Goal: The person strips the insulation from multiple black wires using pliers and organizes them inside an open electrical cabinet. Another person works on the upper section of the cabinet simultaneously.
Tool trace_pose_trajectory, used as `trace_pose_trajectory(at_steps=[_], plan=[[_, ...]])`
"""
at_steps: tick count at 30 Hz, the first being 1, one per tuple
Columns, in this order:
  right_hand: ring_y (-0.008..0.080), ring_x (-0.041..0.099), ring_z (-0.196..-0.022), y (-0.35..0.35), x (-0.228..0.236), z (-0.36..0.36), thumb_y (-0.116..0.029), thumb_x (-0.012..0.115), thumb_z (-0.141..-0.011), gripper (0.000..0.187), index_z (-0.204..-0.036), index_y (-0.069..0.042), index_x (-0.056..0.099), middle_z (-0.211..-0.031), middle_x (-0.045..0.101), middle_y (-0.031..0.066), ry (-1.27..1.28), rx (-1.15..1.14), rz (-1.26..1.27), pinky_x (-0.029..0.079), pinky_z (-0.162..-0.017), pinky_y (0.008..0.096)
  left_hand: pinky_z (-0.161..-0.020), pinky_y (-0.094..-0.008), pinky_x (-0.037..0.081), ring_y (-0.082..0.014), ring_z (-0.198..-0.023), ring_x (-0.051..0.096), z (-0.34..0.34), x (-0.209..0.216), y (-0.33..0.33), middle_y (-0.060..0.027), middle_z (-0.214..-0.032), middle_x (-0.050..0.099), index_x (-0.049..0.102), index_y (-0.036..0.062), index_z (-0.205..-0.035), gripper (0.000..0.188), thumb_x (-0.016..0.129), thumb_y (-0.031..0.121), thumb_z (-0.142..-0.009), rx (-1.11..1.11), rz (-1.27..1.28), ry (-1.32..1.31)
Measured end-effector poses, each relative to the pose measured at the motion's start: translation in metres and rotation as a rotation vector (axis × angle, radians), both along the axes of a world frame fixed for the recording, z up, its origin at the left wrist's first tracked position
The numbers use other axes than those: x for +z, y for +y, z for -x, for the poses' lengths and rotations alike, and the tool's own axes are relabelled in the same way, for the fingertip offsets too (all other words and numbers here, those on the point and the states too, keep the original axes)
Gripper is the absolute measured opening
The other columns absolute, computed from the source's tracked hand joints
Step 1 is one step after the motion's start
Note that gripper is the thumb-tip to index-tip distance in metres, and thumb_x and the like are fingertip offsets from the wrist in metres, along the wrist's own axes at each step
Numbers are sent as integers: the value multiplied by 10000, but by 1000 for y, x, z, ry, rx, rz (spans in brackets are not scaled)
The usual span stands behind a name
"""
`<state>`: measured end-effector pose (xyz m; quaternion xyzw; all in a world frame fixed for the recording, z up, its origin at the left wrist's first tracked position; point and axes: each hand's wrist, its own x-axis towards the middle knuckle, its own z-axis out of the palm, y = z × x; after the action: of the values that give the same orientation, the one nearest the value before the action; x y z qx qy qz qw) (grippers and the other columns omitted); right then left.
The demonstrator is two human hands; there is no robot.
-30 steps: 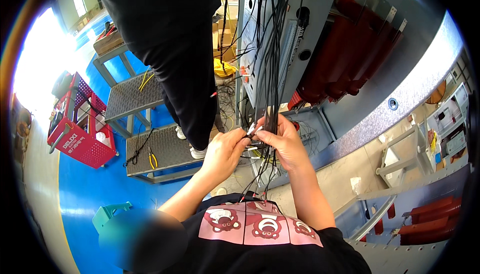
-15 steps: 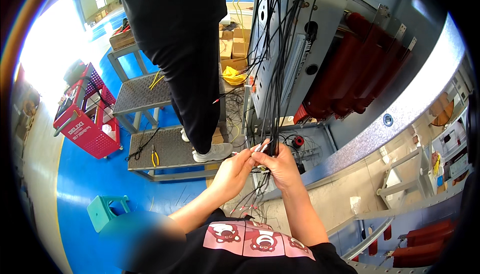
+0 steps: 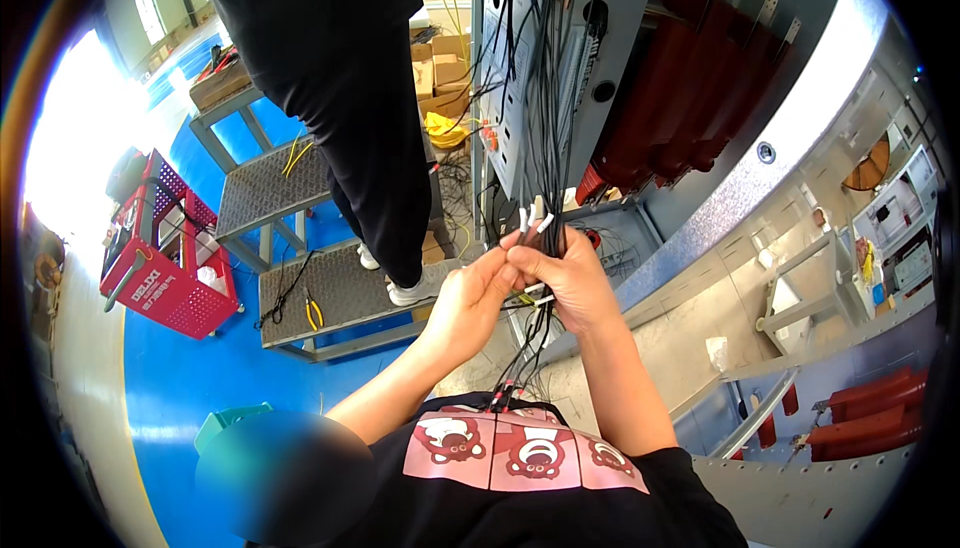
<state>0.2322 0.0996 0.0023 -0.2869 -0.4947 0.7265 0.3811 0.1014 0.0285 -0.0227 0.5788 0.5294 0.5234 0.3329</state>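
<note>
My left hand (image 3: pixel 470 306) and my right hand (image 3: pixel 575 283) meet in front of me, closed around a bundle of thin black wires. The fingertips pinch several wires whose white-sleeved ends (image 3: pixel 535 220) stick up between them. Above the hands, the black wire bundle (image 3: pixel 548 118) runs up along a grey metal control box (image 3: pixel 510 153). Below them, more wires (image 3: pixel 520 358) hang toward my shirt, some with red and white ends. Exactly which wires each finger holds is partly hidden.
A person's leg in dark trousers (image 3: pixel 345 78) stands on a metal step platform (image 3: pixel 330 293), where yellow-handled pliers (image 3: pixel 314 314) lie. A red tool cart (image 3: pixel 165 263) is at left. Dark red cylindrical parts (image 3: pixel 660 98) sit inside the grey cabinet frame (image 3: pixel 765 153) at right.
My view has shifted slightly, so the surroundings sit further left. The white wire ends now point upward above my fingers, where before they lay tilted between both hands.
</note>
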Motion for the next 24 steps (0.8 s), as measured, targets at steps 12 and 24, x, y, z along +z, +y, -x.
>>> trace_pose_trajectory(at_steps=[12,24], plan=[[39,504,-590,-7,-5,52,-127,744,-859,128,-883,-56,640,-728,590,-27,88,-123,-101,396,-549,179,-612,-400,459,-409,-687,593,65,10,-26,-193,-701,581,516,-1,-892,171,506,146,-979,3,-72,345],[189,664,-947,-39,-19,51,-117,683,-891,301,-1147,-11,565,-1039,692,130,88,-145,-88,504,-840,302,-1026,-425,332,-341,-1191,486,115,28,-28,-144,-1277,550,616,27,-1219,339,555,136,-904,181,-579,724]])
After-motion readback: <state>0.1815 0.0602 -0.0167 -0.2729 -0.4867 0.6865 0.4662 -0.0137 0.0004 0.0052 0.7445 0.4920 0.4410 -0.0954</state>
